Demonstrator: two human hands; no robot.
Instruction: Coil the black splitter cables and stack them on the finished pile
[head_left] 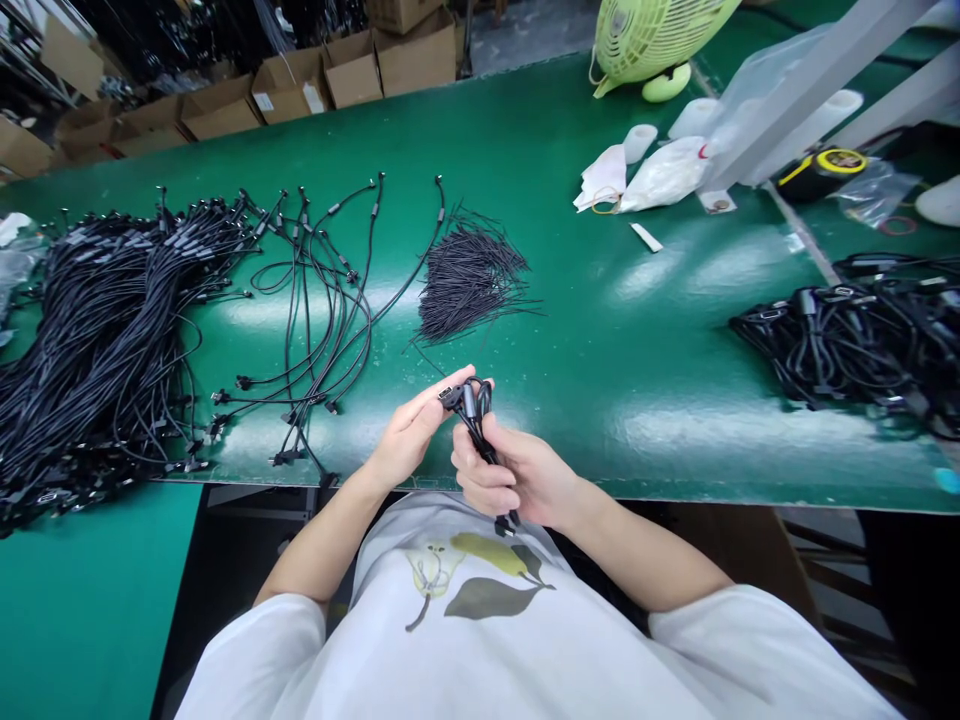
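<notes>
- Cable (472,400), black and folded into a small bundle, is held just above the near edge of the green desk (600,330), in front of the person's white shirt.
- Right hand (510,475) is clenched around the lower part of the bundle; a plug end hangs below the fist.
- Left hand (409,435) pinches the plug at the top of the bundle between thumb and fingertips.
- Heap of black cables (97,330) fills the left end of the desk, with loose cables (315,300) fanned out just beside it.
- Thin black ties (469,270) lie in a sheaf mid-desk, beyond the hands.
- Bundled cables (847,340) are piled at the right edge.
- Green fan (652,35), white bags (660,175) and a yellow tape roll (840,160) sit toward the far right corner.
- Cardboard boxes (352,70) past the far edge carry white labels; the print is too small to read.
</notes>
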